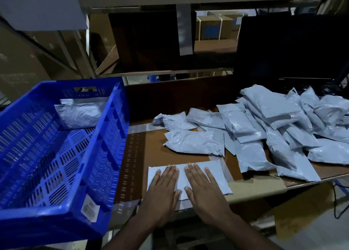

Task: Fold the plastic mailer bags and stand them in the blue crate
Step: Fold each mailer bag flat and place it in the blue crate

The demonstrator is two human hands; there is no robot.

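Observation:
A grey plastic mailer bag [217, 176] lies flat at the table's near edge. My left hand [162, 191] and my right hand [204, 191] both press down on it side by side with straight fingers. To the left stands the blue crate [105, 155], tilted toward me. One folded mailer [79, 114] stands upright against its far wall. A loose pile of grey mailers [273, 128] covers the right half of the table.
A cardboard sheet [151, 155] covers the table top. A black monitor [290, 49] stands at the back right behind the pile, with cables beside it. Metal shelving and cardboard boxes rise behind the table.

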